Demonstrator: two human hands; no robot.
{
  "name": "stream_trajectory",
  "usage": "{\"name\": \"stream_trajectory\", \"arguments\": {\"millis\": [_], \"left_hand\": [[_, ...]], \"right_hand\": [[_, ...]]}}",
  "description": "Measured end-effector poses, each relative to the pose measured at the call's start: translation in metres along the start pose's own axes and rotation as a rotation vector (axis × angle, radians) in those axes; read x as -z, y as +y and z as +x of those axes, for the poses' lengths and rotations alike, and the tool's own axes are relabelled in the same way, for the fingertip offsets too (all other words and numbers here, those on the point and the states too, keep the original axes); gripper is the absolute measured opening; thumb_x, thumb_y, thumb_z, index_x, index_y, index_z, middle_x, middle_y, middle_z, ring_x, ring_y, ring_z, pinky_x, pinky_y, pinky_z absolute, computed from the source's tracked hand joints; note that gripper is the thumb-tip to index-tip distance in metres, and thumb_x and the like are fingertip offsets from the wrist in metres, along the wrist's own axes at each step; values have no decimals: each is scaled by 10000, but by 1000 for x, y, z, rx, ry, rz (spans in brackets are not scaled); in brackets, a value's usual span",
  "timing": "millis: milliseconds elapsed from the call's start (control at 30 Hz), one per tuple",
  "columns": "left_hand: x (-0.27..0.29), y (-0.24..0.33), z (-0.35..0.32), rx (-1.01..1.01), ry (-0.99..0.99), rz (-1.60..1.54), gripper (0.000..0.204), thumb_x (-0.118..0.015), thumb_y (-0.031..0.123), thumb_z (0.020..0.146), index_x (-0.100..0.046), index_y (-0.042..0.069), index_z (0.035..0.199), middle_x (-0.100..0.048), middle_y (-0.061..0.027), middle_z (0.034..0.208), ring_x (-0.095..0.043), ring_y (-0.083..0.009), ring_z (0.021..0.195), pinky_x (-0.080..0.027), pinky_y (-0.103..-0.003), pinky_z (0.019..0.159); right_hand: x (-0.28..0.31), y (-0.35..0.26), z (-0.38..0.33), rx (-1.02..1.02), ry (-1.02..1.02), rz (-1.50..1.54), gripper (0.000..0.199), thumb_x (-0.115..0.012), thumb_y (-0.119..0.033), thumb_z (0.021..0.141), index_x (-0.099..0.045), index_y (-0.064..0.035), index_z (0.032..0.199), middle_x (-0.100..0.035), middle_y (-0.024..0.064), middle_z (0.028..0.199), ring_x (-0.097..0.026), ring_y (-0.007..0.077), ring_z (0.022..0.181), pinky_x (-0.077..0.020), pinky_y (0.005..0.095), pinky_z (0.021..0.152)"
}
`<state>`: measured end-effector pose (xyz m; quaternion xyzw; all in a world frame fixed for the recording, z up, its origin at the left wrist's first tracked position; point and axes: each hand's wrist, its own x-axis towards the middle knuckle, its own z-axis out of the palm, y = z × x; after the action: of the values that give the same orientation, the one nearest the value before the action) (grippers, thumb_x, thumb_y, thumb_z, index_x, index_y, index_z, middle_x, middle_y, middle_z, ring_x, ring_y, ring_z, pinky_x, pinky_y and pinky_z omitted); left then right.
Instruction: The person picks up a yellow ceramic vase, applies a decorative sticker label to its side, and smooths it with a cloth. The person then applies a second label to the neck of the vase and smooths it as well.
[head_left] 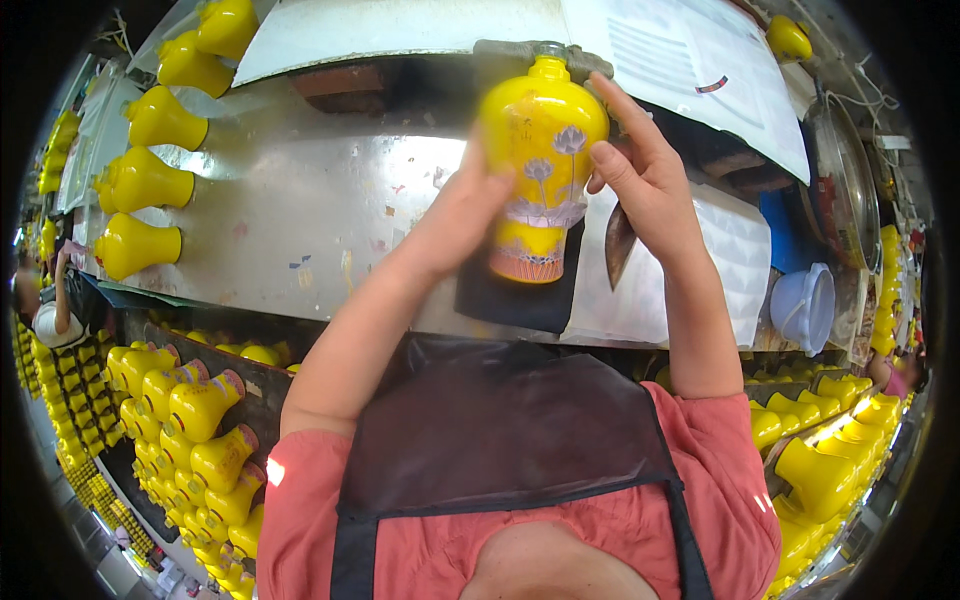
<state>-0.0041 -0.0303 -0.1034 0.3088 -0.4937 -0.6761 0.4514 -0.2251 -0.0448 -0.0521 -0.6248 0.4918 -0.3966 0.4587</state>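
A glossy yellow vase (549, 115) with purple lotus pictures and a patterned band at its narrow end is tilted over a dark cloth (520, 300). My left hand (470, 205), a bit blurred, grips the vase's left side, fingertips hidden. At its right side is my right hand (645, 170), index finger stretched and thumb apart, near the vase wall. The other fingers curl in; from beneath them a brown pointed blade-shaped tool (620, 248) sticks out, its upper end hidden. The vase's small end cap reaches a grey padded rest (505, 48).
Yellow vases (140, 245) line the metal table's (290, 200) left end. White printed sheets (715, 270) lie to the right, near a pale blue bucket (803, 308). Many more vases (205, 405) stand below on both sides. Another person (60, 315) is at far left.
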Motion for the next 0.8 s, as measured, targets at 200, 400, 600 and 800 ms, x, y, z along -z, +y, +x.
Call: {"name": "stream_trajectory", "arguments": {"millis": [200,400,600,800], "left_hand": [[0,-14,-12,-113,138,246,821,-547,286,1065,-59,60,1685,-348,-201,1642,-335,-288,1527,-279,-403,1248],[5,-19,-24,-60,143,139,814,-550,236,1049,-76,64,1688,-312,-221,1655,-333,-304,1526,-270,-400,1247],[1,-20,-24,-61,128,179,805,-563,249,1047,-101,85,1684,-292,-216,1661,-322,-295,1530,-272,-405,1247],[-2,-12,-21,-13,139,-14,820,-583,208,1048,-52,88,1661,-370,-225,1581,-402,-304,1463,-332,-434,1216]], "right_hand": [[-8,17,-18,17,17,-149,868,-766,-168,863,-370,-81,1631,-545,167,1495,-640,110,774,-552,272,747],[-12,19,-30,-99,64,27,913,-791,-270,865,-343,-85,1638,-644,186,1347,-661,121,751,-552,282,697],[-21,18,-32,-134,45,-49,1033,-826,-315,814,-281,-17,1639,-710,156,975,-642,117,685,-535,280,654],[-20,20,-33,-211,28,29,1033,-798,-318,844,-229,-10,1649,-705,158,961,-649,120,696,-525,272,658]]}}
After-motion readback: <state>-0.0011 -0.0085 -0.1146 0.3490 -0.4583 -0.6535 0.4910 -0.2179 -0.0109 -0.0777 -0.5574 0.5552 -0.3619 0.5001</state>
